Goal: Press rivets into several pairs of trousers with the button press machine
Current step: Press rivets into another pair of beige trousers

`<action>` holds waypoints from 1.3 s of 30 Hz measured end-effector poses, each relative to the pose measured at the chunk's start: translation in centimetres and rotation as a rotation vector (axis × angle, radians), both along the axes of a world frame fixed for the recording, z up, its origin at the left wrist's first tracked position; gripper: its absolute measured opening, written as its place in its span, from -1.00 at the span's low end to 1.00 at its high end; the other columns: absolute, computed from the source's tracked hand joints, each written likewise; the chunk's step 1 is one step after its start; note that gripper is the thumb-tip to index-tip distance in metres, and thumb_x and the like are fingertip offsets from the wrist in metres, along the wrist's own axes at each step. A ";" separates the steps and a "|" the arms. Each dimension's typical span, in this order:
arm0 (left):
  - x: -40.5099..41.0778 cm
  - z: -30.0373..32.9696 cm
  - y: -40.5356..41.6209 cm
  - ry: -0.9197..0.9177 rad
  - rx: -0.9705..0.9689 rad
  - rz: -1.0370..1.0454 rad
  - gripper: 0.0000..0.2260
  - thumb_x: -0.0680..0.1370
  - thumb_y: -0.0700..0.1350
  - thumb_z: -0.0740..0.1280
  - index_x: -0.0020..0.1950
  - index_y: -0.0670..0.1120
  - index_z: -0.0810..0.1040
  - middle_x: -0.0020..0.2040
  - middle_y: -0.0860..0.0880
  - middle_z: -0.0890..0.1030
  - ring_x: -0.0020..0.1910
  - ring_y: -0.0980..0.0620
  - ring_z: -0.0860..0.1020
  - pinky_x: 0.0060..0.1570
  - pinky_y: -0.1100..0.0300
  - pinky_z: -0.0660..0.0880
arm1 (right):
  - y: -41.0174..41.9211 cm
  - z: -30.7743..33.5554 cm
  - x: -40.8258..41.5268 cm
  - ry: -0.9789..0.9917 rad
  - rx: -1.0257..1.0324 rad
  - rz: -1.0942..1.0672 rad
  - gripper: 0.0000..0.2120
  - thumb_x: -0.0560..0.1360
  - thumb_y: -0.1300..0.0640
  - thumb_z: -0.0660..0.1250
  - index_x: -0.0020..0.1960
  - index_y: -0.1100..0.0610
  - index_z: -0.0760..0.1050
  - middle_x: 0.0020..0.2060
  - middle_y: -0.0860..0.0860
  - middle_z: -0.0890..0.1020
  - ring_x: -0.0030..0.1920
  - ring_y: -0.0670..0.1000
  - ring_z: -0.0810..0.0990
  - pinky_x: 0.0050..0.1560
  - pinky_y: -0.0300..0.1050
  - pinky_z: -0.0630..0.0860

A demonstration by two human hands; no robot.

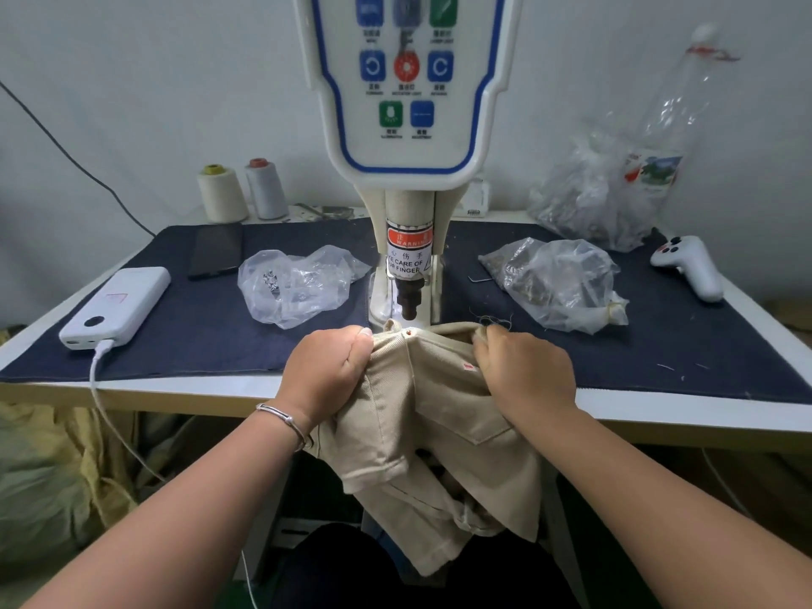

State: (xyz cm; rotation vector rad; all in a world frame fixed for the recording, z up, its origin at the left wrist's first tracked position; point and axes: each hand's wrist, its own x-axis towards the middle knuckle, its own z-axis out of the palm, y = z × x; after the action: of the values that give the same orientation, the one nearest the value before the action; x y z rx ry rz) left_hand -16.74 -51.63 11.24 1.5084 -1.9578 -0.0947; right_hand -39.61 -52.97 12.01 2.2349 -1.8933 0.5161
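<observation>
Trousers before the press (bags on either side behind)

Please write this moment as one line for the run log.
left hand: grips beige cotton trousers | right hand: grips trousers | white button press machine: punch above waistband

A plain white wall rises behind a white-edged table.

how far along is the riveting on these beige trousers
Done: one small reddish rivet already seems to sit in the beige trousers, just in front of the press punch.
In hand: the left hand and right hand grip the fabric on either side of it, stretching the edge at the machine's base.
Left: further rivets are likely; other pairs cannot be judged. A bag of metal parts lies on the table.
</observation>
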 end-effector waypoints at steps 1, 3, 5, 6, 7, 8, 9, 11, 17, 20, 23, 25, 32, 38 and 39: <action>-0.1 0.2 0.1 0.020 0.014 -0.006 -0.56 0.48 0.21 -0.16 -0.36 -0.08 0.25 -0.38 -0.12 0.43 -0.32 -0.15 0.40 -0.27 -0.03 0.25 | 0.0 0.5 0.0 -0.060 0.011 -0.003 -0.62 0.67 -0.03 0.02 -0.04 0.18 0.50 -0.17 0.13 0.65 -0.12 0.21 0.61 -0.23 -0.04 0.35; -0.3 0.7 0.5 0.095 0.034 -0.029 -0.56 0.49 0.21 -0.12 -0.33 -0.10 0.27 -0.38 -0.07 0.41 -0.33 -0.07 0.39 -0.23 -0.04 0.29 | 0.0 2.0 0.0 -0.242 0.064 0.023 -0.64 0.66 -0.03 0.05 -0.17 0.15 0.41 -0.21 0.11 0.58 -0.11 0.19 0.56 -0.17 -0.01 0.38; -0.2 1.5 0.9 0.223 0.040 -0.024 -0.61 0.54 0.15 -0.02 -0.35 -0.07 0.27 -0.41 0.01 0.37 -0.37 0.08 0.36 -0.26 0.09 0.32 | 0.2 4.2 0.3 -0.494 0.169 0.094 -0.61 0.63 -0.02 0.12 -0.28 0.15 0.39 -0.30 0.08 0.52 -0.19 0.13 0.52 -0.20 -0.03 0.37; -0.1 2.0 1.1 0.300 0.051 -0.003 -0.64 0.55 0.11 0.03 -0.36 -0.06 0.27 -0.44 0.05 0.36 -0.41 0.13 0.35 -0.31 0.19 0.30 | 0.3 5.5 0.4 -0.690 0.277 0.122 -0.62 0.61 -0.02 0.19 -0.29 0.17 0.47 -0.32 0.09 0.53 -0.23 0.09 0.52 -0.23 -0.07 0.37; -0.1 2.5 1.4 0.386 0.072 0.019 -0.65 0.54 0.08 0.07 -0.39 -0.05 0.27 -0.46 0.07 0.35 -0.45 0.15 0.32 -0.37 0.26 0.27 | 0.6 6.8 0.4 -0.909 0.439 0.142 -0.66 0.58 -0.01 0.26 -0.25 0.18 0.55 -0.33 0.09 0.57 -0.28 0.05 0.55 -0.27 -0.13 0.40; 0.0 2.9 1.6 0.472 0.107 0.032 -0.66 0.52 0.06 0.10 -0.41 -0.05 0.26 -0.49 0.09 0.34 -0.48 0.17 0.29 -0.41 0.28 0.25 | 1.0 7.9 0.3 -1.076 0.622 0.138 -0.72 0.54 0.01 0.32 -0.24 0.16 0.60 -0.33 0.09 0.62 -0.33 0.01 0.59 -0.33 -0.21 0.44; 0.1 3.3 1.9 0.545 0.159 0.030 -0.68 0.50 0.05 0.14 -0.43 -0.04 0.25 -0.51 0.10 0.32 -0.49 0.17 0.26 -0.44 0.29 0.23 | 1.4 8.5 0.1 -1.156 0.784 0.126 -0.76 0.52 0.03 0.35 -0.24 0.15 0.64 -0.34 0.07 0.65 -0.39 -0.01 0.61 -0.39 -0.24 0.48; 0.3 4.0 2.5 0.588 0.297 0.015 -0.68 0.49 0.02 0.21 -0.43 -0.01 0.23 -0.51 0.11 0.27 -0.49 0.15 0.21 -0.49 0.30 0.20 | 2.3 8.4 -0.4 -1.147 0.988 0.091 -0.77 0.52 0.10 0.35 -0.26 0.15 0.65 -0.35 0.08 0.68 -0.43 0.01 0.63 -0.42 -0.22 0.53; 1.6 4.4 5.2 0.493 0.509 0.059 -0.62 0.56 0.00 0.24 -0.47 0.03 0.42 -0.45 0.09 0.44 -0.45 0.18 0.36 -0.29 0.27 0.33 | 5.0 6.3 -1.4 -1.359 1.210 0.189 -0.80 0.49 0.15 0.36 -0.04 0.23 0.70 -0.08 0.15 0.72 -0.18 0.03 0.70 -0.20 -0.15 0.62; 1.8 6.1 6.9 0.665 0.521 0.065 -0.78 0.26 0.19 0.29 -0.44 0.09 0.60 -0.38 0.20 0.59 -0.38 0.29 0.51 -0.13 0.21 0.41 | 5.9 7.4 -2.3 -1.468 1.234 0.327 -0.73 0.38 0.10 0.40 -0.01 0.23 0.70 -0.03 0.16 0.71 -0.10 0.02 0.71 -0.20 -0.19 0.62; 1.8 8.0 8.3 0.760 0.492 0.050 -0.73 0.13 0.20 0.29 -0.38 0.10 0.68 -0.29 0.20 0.67 -0.32 0.29 0.57 -0.12 0.21 0.45 | 6.8 9.1 -2.9 -1.466 1.219 0.423 -0.75 0.41 0.12 0.36 -0.04 0.26 0.70 -0.08 0.17 0.72 -0.12 0.04 0.72 -0.20 -0.18 0.62; 1.6 9.1 9.3 0.800 0.514 -0.004 -0.75 0.13 0.17 0.31 -0.40 0.06 0.66 -0.32 0.14 0.65 -0.33 0.22 0.56 -0.21 0.29 0.50 | 7.4 10.3 -3.3 -1.465 1.185 0.468 -0.75 0.43 0.12 0.36 -0.04 0.27 0.69 -0.06 0.19 0.71 -0.11 0.06 0.72 -0.17 -0.16 0.62; 1.6 11.6 11.1 1.040 1.005 -0.403 -0.73 0.26 -0.11 0.30 -0.19 -0.21 0.70 -0.16 -0.19 0.65 -0.21 -0.04 0.63 -0.14 0.21 0.56 | 9.4 12.7 -2.7 -1.295 1.127 0.602 -0.70 0.40 0.07 0.41 -0.03 0.28 0.68 -0.10 0.21 0.71 -0.16 0.06 0.71 -0.19 -0.15 0.63; -1.6 12.5 11.1 0.751 0.921 -0.517 -0.75 0.56 0.02 0.36 0.05 -0.13 0.71 -0.25 0.03 0.69 -0.26 0.16 0.65 -0.19 0.34 0.55 | 10.6 12.9 -0.7 -1.185 1.182 0.653 -0.68 0.43 0.03 0.39 0.00 0.27 0.68 -0.06 0.22 0.70 -0.12 0.06 0.70 -0.12 -0.14 0.64; -2.0 12.7 11.2 0.706 0.902 -0.551 -0.81 0.50 0.02 0.43 -0.05 -0.08 0.73 -0.21 0.02 0.70 -0.22 0.13 0.65 -0.15 0.32 0.55 | 10.6 12.9 -0.7 -1.172 1.178 0.640 -0.64 0.43 0.03 0.38 0.03 0.30 0.66 -0.04 0.24 0.69 -0.10 0.08 0.70 -0.10 -0.13 0.64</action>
State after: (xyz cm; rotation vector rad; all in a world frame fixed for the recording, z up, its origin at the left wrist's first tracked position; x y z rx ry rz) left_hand -18.78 -40.46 23.97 1.0775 -1.6988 -1.6769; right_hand -40.28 -42.35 24.87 4.0032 -2.1347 1.2562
